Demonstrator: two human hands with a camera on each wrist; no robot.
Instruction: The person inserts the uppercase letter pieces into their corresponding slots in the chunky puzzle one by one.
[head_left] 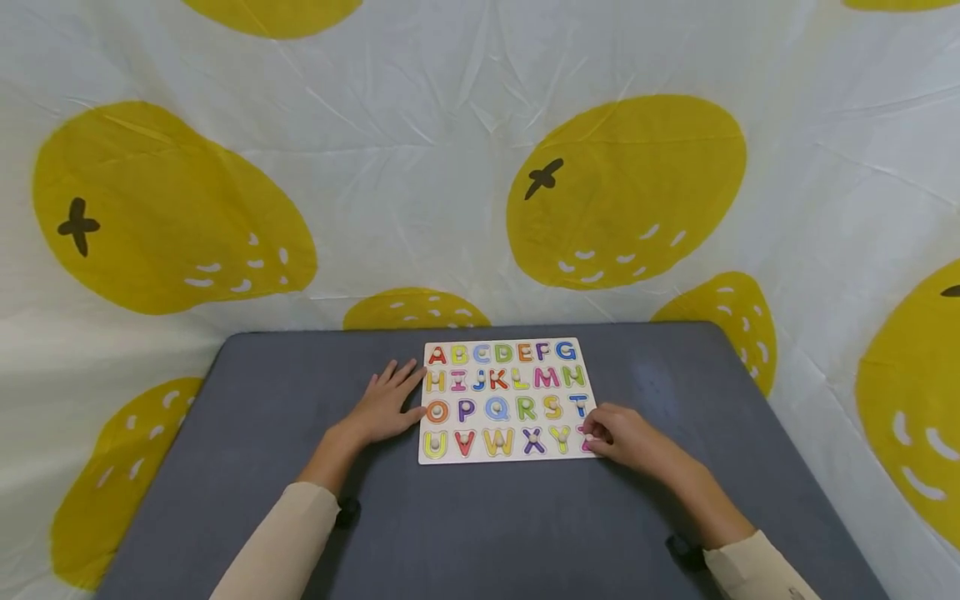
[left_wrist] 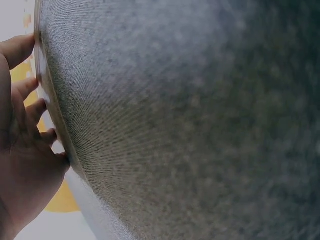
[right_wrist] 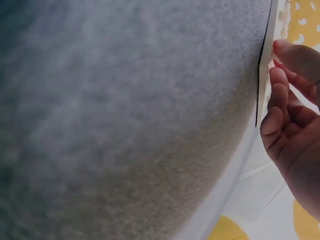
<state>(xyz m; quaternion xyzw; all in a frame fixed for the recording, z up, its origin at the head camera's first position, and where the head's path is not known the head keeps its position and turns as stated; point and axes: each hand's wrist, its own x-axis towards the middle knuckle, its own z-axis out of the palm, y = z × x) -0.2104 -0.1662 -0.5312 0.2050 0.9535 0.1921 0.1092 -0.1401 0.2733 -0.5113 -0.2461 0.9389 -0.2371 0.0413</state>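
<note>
A white alphabet puzzle board (head_left: 480, 458) lies flat on the table, with coloured knobbed letters from A to Y visible in their rows. At its left edge my left hand (head_left: 382, 410) rests with fingers spread, thumb and index fingertip touching the board. My right hand (head_left: 630, 437) is over the lower right corner, its fingers curled and pinching at the pink letter piece (head_left: 587, 444), which they partly hide. In the right wrist view the thumb and fingertips of the right hand (right_wrist: 295, 130) meet close to the board's edge (right_wrist: 265, 65); the knob is not visible there.
The dark grey table (head_left: 480, 533) has rounded far corners. Behind it hangs a white cloth (head_left: 420, 208) printed with large yellow fruit. Black bands (head_left: 347, 512) sit at both wrists, below light sleeves (head_left: 281, 533).
</note>
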